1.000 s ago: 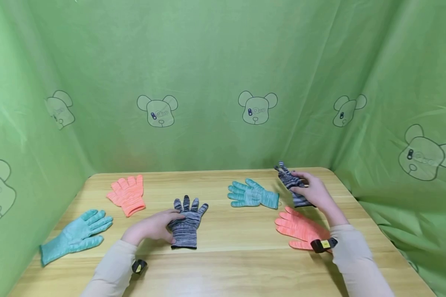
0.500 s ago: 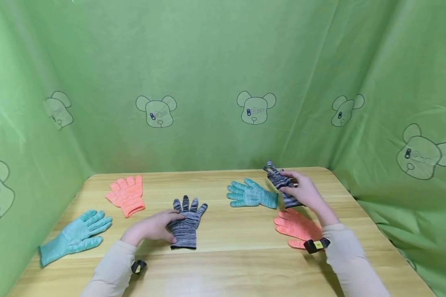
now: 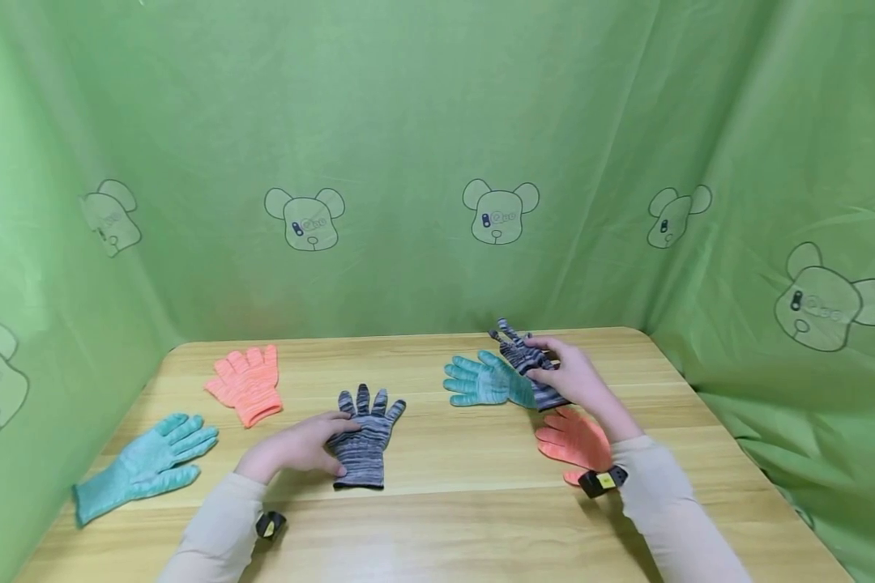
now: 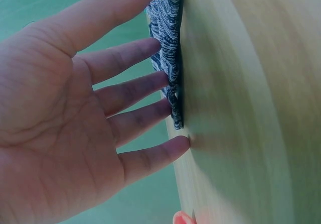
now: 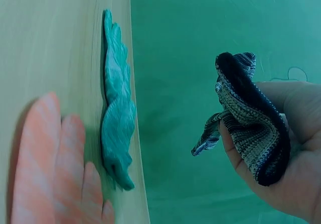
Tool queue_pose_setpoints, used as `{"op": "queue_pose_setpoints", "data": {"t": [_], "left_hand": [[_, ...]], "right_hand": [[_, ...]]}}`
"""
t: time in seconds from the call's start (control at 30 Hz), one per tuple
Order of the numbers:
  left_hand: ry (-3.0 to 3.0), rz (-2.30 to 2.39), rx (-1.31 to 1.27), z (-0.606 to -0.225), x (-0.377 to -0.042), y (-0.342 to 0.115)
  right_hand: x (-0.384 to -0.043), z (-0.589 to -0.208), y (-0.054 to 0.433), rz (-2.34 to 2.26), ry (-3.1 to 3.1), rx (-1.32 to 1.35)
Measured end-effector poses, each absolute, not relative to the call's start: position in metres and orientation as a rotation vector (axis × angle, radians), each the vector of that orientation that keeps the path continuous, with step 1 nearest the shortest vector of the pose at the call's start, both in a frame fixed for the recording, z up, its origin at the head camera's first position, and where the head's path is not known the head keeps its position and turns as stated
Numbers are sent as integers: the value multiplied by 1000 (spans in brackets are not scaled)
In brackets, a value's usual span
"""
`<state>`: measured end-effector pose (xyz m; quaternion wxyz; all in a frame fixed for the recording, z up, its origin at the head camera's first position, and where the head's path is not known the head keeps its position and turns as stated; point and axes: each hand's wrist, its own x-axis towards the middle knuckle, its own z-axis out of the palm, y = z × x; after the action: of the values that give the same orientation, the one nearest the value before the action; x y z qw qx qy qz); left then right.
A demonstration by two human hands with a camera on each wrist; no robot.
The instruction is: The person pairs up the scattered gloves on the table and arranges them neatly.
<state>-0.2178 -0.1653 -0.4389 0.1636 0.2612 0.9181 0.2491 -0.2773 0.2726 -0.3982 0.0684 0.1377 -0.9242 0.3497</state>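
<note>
In the head view my left hand (image 3: 299, 445) rests its fingertips and thumb on a grey-and-black knit glove (image 3: 364, 449) lying flat on the table. The left wrist view shows that hand's fingers (image 4: 128, 93) extended and spread, their tips at the glove (image 4: 168, 43). My right hand (image 3: 574, 379) pinches a second grey-and-black glove (image 3: 518, 353) between thumb and fingers, raised off the table. Its dark cuff (image 5: 273, 133) bulges toward the camera in the right wrist view. Beneath it lies a teal glove (image 3: 484, 380), its cuff partly hidden by the held glove.
An orange glove (image 3: 572, 441) lies under my right forearm, partly covered by it. At the left are another orange glove (image 3: 248, 385) and another teal glove (image 3: 146, 461). Green curtains (image 3: 401, 105) surround the wooden table (image 3: 423, 534) at the back and sides.
My right hand has carried the grey-and-black glove leftward, from beside the teal glove to above its cuff. The left hand has stayed in place on its glove.
</note>
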Motion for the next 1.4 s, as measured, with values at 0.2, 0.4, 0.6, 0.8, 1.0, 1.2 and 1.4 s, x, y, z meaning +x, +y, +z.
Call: {"op": "queue_pose_setpoints", "data": {"t": [0.2,0.4,0.6,0.8,1.0,1.2,1.4], "left_hand": [[2615,703,740,-439,-218,-165],[2612,708,765,-438,-217,-166],[2607,706,774,-437,-216,-166],[2610,706,770,-439,-217,-166],[2605,719,769,-440,-219,-168],[2601,732,788,-440,-221,-169],[2604,763,819,-442,-224,-170]], "right_hand": [[-277,-400,260,1104,-2786,465],[-277,-400,247,1119,-2786,474],[-276,-400,232,1158,-2775,521],[-275,-401,217,1134,-2778,573],[-273,-401,203,1161,-2791,591],[-274,-403,192,1164,-2775,618],[-273,-403,180,1206,-2791,630]]}}
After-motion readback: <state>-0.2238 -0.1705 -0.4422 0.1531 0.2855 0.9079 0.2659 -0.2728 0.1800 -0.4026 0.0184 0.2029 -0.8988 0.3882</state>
